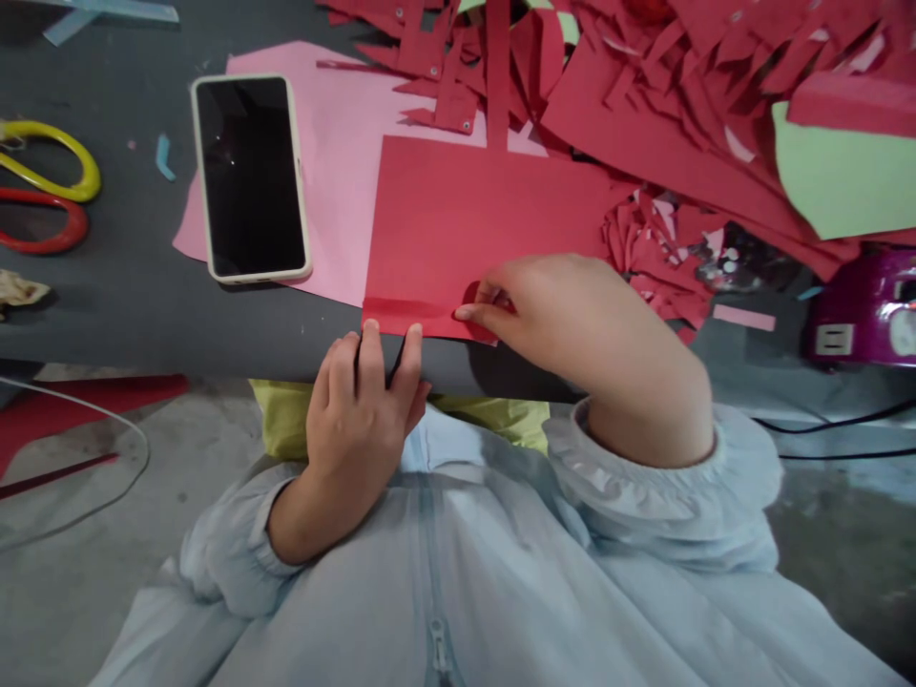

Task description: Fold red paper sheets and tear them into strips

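Observation:
A flat red sheet (458, 215), of paper or felt, lies in front of me with a narrow folded strip (411, 317) along its near edge. The fingers of my left hand (362, 410) are stretched and apart, with two fingertips resting on the left part of that fold. Thumb and forefinger of my right hand (548, 305) are pinched together at the fold, farther right. Under the sheet's left side is a larger pink sheet (336, 181). A phone (252, 176) with a dark screen lies on the pink sheet, left of the red one.
Red cut pieces (665, 105) are heaped at the back right, beside a light green piece (851, 172). Scissors with yellow and red handles (53, 196) lie far left. At the right stands a shiny purple object (869, 310). The dark table's near edge (215, 367) runs before me.

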Motion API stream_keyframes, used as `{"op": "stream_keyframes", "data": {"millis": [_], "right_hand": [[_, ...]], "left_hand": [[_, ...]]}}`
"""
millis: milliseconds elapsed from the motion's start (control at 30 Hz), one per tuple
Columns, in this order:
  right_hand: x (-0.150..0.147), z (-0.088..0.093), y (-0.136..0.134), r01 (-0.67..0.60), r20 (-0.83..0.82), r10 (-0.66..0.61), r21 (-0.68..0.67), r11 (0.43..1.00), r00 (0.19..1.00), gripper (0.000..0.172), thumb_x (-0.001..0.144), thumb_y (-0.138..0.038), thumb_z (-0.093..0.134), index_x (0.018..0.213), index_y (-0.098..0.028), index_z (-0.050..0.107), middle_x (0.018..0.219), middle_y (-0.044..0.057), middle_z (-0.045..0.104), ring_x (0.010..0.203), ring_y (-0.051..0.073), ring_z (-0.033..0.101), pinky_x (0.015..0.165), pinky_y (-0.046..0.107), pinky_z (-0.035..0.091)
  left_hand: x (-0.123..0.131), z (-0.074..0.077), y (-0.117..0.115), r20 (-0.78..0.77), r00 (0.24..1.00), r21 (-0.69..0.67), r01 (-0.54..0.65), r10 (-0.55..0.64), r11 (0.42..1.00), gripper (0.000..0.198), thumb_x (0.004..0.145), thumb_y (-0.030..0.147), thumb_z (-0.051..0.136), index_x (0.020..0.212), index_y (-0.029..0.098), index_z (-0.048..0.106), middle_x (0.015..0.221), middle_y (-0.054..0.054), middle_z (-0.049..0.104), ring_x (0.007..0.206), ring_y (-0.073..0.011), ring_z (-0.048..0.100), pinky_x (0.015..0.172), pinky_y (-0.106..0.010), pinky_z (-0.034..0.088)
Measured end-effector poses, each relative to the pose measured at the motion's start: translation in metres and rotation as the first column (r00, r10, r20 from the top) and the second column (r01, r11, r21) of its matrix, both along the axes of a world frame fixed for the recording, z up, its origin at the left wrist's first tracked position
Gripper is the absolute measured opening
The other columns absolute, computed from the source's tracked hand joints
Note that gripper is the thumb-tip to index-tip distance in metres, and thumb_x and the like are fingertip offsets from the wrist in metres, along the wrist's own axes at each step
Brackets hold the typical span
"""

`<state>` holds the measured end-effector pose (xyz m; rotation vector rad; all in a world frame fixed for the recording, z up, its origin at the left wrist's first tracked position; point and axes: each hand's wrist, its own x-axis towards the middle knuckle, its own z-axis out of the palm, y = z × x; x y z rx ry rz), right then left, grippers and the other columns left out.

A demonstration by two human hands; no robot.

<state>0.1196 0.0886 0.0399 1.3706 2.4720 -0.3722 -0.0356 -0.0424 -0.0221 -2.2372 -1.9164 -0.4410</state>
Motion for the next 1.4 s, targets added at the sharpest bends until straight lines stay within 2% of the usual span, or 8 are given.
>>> {"op": "stream_keyframes", "data": {"millis": [267,467,567,667,900,1167,1300,1400], "right_hand": [[0.013,-0.009,-0.001,0.042,-0.037,-0.04,0.041,0.998,0.998,0.027,0.092,-0.034,0.052,0.085,-0.018,0.072,0.079,0.009,0.071,0.072,0.022,0.062,0.059,0.031,0.027],[0.012,-0.012,-0.007,0.041,-0.024,-0.039,0.099,0.994,0.999,0.027,0.095,-0.034,0.051,0.087,-0.016,0.069,0.084,0.01,0.071,0.078,0.022,0.062,0.061,0.031,0.029],[0.013,-0.016,-0.01,0.049,-0.026,-0.045,0.141,0.989,0.999,0.027,0.096,-0.033,0.049,0.087,-0.016,0.068,0.084,0.01,0.07,0.078,0.022,0.061,0.061,0.031,0.029],[0.016,-0.023,-0.013,0.036,-0.073,-0.02,0.222,0.974,0.997,0.027,0.096,-0.036,0.051,0.086,-0.016,0.067,0.082,0.009,0.069,0.077,0.021,0.06,0.06,0.03,0.029],[0.02,-0.031,-0.016,0.046,-0.131,-0.009,0.277,0.96,0.991,0.028,0.096,-0.039,0.052,0.084,-0.017,0.065,0.08,0.008,0.068,0.076,0.02,0.058,0.061,0.03,0.029],[0.023,-0.037,-0.02,0.012,-0.152,0.039,0.321,0.947,0.988,0.03,0.097,-0.039,0.048,0.084,-0.017,0.063,0.08,0.008,0.066,0.076,0.02,0.056,0.064,0.031,0.031],[0.023,-0.038,-0.021,0.0,-0.145,0.054,0.351,0.936,0.988,0.03,0.097,-0.039,0.048,0.083,-0.017,0.062,0.079,0.008,0.065,0.076,0.02,0.055,0.064,0.031,0.032],[0.023,-0.038,-0.021,-0.002,-0.135,0.053,0.354,0.935,0.989,0.03,0.098,-0.039,0.047,0.084,-0.017,0.062,0.079,0.008,0.065,0.076,0.021,0.055,0.064,0.031,0.032]], "left_hand": [[-0.002,0.008,0.008,-0.174,0.977,0.067,0.132,-0.119,0.989,0.048,0.092,0.041,0.056,0.126,0.008,0.06,0.117,-0.023,0.067,0.121,-0.0327,0.058,0.105,-0.045,0.043],[-0.006,0.009,0.012,-0.044,0.984,0.007,0.174,-0.173,0.985,0.045,0.094,0.035,0.055,0.132,0.01,0.053,0.134,-0.024,0.059,0.137,-0.0341,0.046,0.11,-0.048,0.039],[-0.006,0.009,0.014,-0.092,0.977,-0.02,0.191,-0.192,0.981,0.046,0.093,0.034,0.055,0.13,0.007,0.054,0.134,-0.028,0.058,0.131,-0.036,0.053,0.105,-0.046,0.044],[-0.005,0.009,0.015,-0.152,0.97,-0.026,0.186,-0.188,0.982,0.047,0.092,0.034,0.057,0.128,0.003,0.055,0.131,-0.031,0.059,0.124,-0.0383,0.058,0.1,-0.044,0.05],[-0.003,0.008,0.014,-0.134,0.975,-0.048,0.17,-0.175,0.984,0.051,0.093,0.035,0.054,0.132,0.003,0.052,0.135,-0.032,0.055,0.128,-0.0395,0.054,0.101,-0.047,0.049],[0.004,0.008,0.02,-0.17,0.979,0.022,0.114,-0.109,0.993,0.06,0.093,0.043,0.054,0.13,-0.004,0.055,0.124,-0.027,0.064,0.117,-0.0347,0.063,0.102,-0.04,0.048],[0.01,0.004,0.024,-0.162,0.986,0.064,0.054,-0.043,0.996,0.061,0.093,0.049,0.052,0.131,0.001,0.057,0.12,-0.024,0.066,0.115,-0.032,0.062,0.103,-0.041,0.046],[0.012,0.001,0.024,-0.14,0.99,0.031,0.026,-0.022,0.999,0.063,0.092,0.052,0.052,0.137,0.008,0.054,0.125,-0.023,0.063,0.119,-0.0327,0.059,0.103,-0.044,0.045]]}}
